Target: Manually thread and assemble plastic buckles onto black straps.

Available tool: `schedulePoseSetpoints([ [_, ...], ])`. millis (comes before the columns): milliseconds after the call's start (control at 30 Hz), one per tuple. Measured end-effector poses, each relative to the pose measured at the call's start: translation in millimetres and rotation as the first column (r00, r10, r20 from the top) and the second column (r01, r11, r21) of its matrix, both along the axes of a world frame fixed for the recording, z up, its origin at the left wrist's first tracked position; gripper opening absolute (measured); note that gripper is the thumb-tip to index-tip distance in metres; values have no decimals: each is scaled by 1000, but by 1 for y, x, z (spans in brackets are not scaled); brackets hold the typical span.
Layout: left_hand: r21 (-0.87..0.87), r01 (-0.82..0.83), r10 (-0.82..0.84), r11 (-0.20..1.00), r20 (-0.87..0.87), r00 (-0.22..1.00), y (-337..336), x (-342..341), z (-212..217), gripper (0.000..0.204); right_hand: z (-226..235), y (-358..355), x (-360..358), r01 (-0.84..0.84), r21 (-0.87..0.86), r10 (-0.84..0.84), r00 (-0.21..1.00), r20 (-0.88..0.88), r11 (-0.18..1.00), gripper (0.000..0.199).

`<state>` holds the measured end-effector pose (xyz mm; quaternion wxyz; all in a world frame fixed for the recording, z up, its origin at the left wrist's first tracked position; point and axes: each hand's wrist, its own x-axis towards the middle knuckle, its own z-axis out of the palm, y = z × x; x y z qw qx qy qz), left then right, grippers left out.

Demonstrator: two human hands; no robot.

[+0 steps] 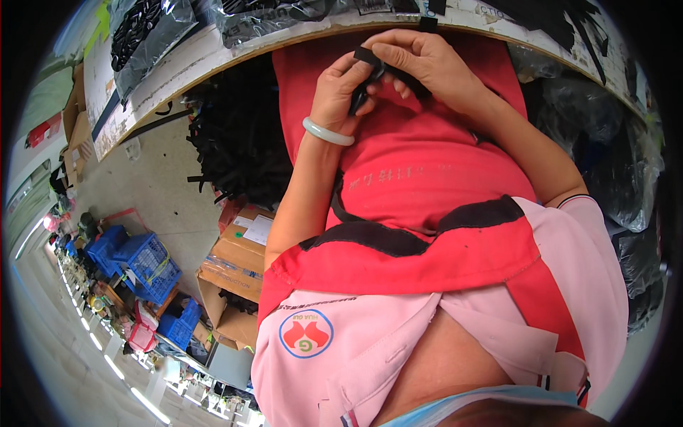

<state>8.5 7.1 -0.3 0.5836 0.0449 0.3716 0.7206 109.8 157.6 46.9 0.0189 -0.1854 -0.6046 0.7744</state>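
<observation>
Above my lap, close to the table edge, both hands work on a black webbing strap (366, 55). My left hand (334, 92), with a pale bangle at its wrist, is closed with thumb and fingers pinching the strap's end. A dark, shiny piece (358, 98) shows under its fingers; I cannot make out its kind. My right hand (437, 67) is closed too, its thumb and forefinger against the strap near the left fingertips. More of the black strap passes beneath its palm. The red apron (427, 153) lies behind both hands.
The worn table (213, 64) curves along the top, carrying plastic bags of black parts (146, 32) and loose black straps (587, 35). A heap of black straps (238, 135) hangs left of my lap. Cardboard boxes (235, 260) and blue crates (146, 267) stand at left, black plastic bags (597, 142) at right.
</observation>
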Motion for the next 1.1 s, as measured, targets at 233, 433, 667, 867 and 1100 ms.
schedulePoseSetpoints([
  [233,-145,-166,178,975,77,981,-6,13,17,23,-27,6,-4,45,33,-43,997,-59,998,25],
  [433,-177,-305,269,936,-203,942,-7,12,32,21,17,0,-1,146,570,147,888,-436,809,13],
  [667,-202,-203,183,958,-112,977,-4,16,26,23,-10,-7,2,201,533,45,910,-412,822,11],
  [867,-159,-423,347,892,-359,866,1,15,32,22,23,-3,10,185,261,-110,954,-278,947,11],
  [1100,-110,-448,307,888,-583,752,0,22,28,18,22,1,10,-19,153,-8,984,176,988,17],
])
